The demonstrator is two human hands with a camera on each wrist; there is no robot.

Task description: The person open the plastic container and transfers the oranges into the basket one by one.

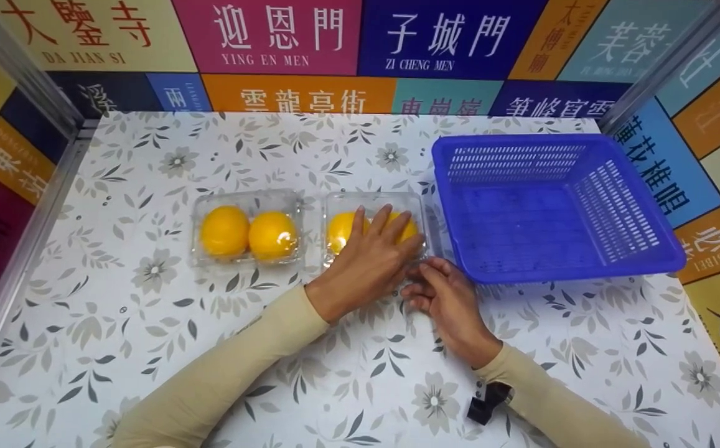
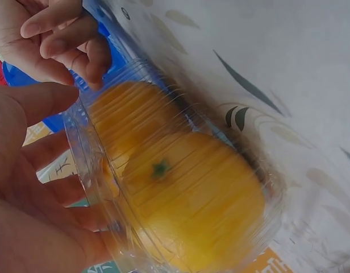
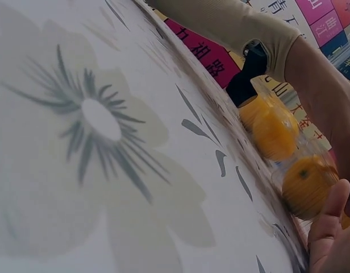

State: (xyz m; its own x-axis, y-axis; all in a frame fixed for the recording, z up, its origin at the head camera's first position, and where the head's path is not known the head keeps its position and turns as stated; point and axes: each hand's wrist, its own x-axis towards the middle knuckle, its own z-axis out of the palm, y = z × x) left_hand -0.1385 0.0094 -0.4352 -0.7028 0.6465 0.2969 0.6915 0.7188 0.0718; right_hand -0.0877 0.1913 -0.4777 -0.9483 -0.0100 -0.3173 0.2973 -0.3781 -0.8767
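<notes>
Left hand (image 1: pixel 369 258): fingers spread across clear box (image 1: pixel 372 199) of oranges (image 1: pixel 340 231); right hand (image 1: pixel 450 305): fingers loosely bent, seemingly gripping nothing, near box corner; second box (image 1: pixel 247 198) left; blue basket (image 1: pixel 528 218) right

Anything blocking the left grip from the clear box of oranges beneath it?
Nothing visible: the left grip is spread over the clear box; the right grip is by its near right corner, not between them.

Flowered tabletop (image 1: pixel 347 389) under two clear boxes (image 1: pixel 247 198); blue basket (image 1: pixel 571 271)

L hand (image 1: pixel 369 264) spread, palm down; R hand (image 1: pixel 452 311) nr it, loosely curled
</notes>
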